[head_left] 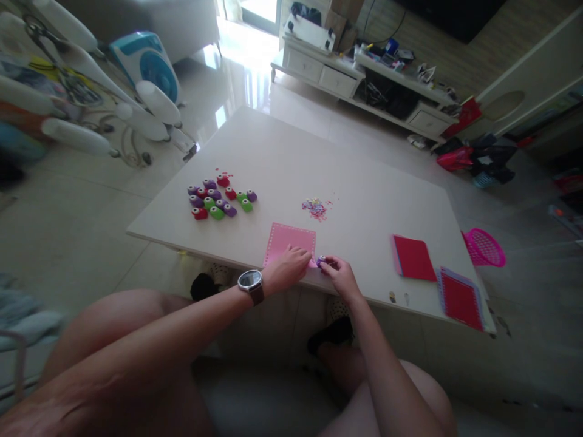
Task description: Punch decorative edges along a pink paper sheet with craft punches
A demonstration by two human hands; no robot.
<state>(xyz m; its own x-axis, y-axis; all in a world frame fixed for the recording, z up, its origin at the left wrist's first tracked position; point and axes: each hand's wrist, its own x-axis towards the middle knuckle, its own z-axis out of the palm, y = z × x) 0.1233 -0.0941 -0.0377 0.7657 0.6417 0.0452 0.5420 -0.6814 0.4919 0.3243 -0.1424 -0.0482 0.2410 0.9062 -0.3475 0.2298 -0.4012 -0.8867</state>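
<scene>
A pink sheet of paper [291, 237] with small holes punched along its edges lies at the near edge of the table. My left hand [291, 263] rests on it with the fingers laid out over the sheet, near its right side. At the sheet's lower right corner, my right hand [337, 273] grips a purple craft punch [321, 260]. The punch sits against the paper's edge; how far the corner goes into it is hidden. Several more punches [217, 210] in red, green and purple are grouped on the table's left part.
A heap of tiny paper cutouts [315, 208] lies beyond the sheet. On the right are a stack of red sheets [413, 258] and another stack with punched edges [461, 298]. A pink basket [487, 247] stands past the table's [355, 176] right end.
</scene>
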